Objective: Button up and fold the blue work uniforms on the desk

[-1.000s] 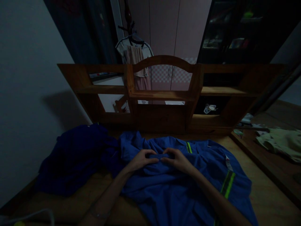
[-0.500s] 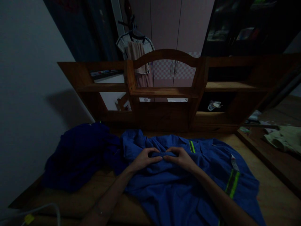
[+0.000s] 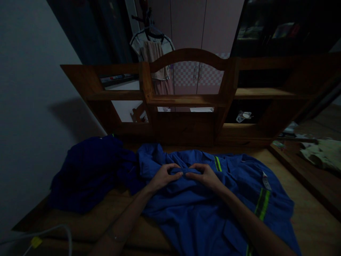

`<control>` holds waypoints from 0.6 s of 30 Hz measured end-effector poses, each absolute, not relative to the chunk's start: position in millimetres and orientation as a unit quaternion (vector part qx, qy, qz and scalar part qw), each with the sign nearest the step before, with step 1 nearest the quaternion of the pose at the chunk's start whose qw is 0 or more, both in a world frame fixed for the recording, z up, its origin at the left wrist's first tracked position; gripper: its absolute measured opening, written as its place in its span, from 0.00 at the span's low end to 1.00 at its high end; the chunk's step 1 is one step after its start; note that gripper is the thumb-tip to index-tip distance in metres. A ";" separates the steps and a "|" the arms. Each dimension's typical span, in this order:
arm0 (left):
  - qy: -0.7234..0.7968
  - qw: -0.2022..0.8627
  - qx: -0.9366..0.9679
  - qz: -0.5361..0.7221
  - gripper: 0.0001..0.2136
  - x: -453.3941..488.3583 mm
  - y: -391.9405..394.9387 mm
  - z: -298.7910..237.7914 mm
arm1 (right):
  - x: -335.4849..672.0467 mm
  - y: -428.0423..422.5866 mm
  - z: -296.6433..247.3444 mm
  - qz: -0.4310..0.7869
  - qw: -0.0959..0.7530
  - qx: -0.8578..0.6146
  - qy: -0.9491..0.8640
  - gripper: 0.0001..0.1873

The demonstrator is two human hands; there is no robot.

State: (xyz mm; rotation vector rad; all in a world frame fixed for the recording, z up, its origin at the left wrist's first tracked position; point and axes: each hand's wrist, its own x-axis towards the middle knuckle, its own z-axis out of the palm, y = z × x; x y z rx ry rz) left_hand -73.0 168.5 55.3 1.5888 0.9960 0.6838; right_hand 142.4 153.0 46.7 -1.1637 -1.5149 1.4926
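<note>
A blue work jacket (image 3: 197,209) with yellow-green and dark reflective bands lies spread and wrinkled on the wooden surface. My left hand (image 3: 166,176) pinches a fold near its middle between thumb and fingers. Close beside it, my right hand (image 3: 204,175) grips the same fold, the two thumb tips almost meeting. What lies within the fold is hidden. A white label (image 3: 265,180) shows on the right part of the jacket. Bunched to the left is a darker blue garment (image 3: 90,174), touching the jacket's left edge.
Behind the garments rises a wooden headboard with shelves (image 3: 186,100). A pale wall (image 3: 29,106) bounds the left side. At lower left is a white cable (image 3: 53,227) with a yellow tag (image 3: 36,242). Pale cloth (image 3: 323,153) lies beyond the wooden rail at right.
The view has tilted slightly, so the headboard sits a little higher. Both hands keep their pinch on the jacket, with the fold between them slightly flattened.
</note>
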 end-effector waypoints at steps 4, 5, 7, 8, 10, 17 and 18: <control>0.435 0.462 0.707 0.313 0.11 -68.7 166.0 55.8 | 139.3 150.7 50.0 0.545 0.369 -0.458 -0.598 0.19; 0.439 0.450 0.710 0.317 0.10 -67.7 164.9 56.3 | 138.3 150.4 51.2 0.535 0.372 -0.461 -0.603 0.19; 0.448 0.437 0.712 0.318 0.10 -65.7 162.6 56.8 | 136.8 150.2 53.0 0.516 0.375 -0.467 -0.612 0.18; 0.451 0.429 0.714 0.321 0.10 -64.9 161.4 56.7 | 136.3 150.3 53.3 0.508 0.379 -0.468 -0.617 0.18; 0.454 0.402 0.720 0.338 0.09 -63.6 159.1 56.0 | 135.5 150.6 52.0 0.494 0.389 -0.465 -0.623 0.17; 0.429 0.374 0.735 0.368 0.09 -64.9 153.5 62.2 | 132.3 151.1 36.1 0.473 0.438 -0.464 -0.607 0.17; 0.422 0.383 0.736 0.365 0.09 -65.1 152.9 64.4 | 131.4 151.1 34.0 0.464 0.441 -0.470 -0.608 0.17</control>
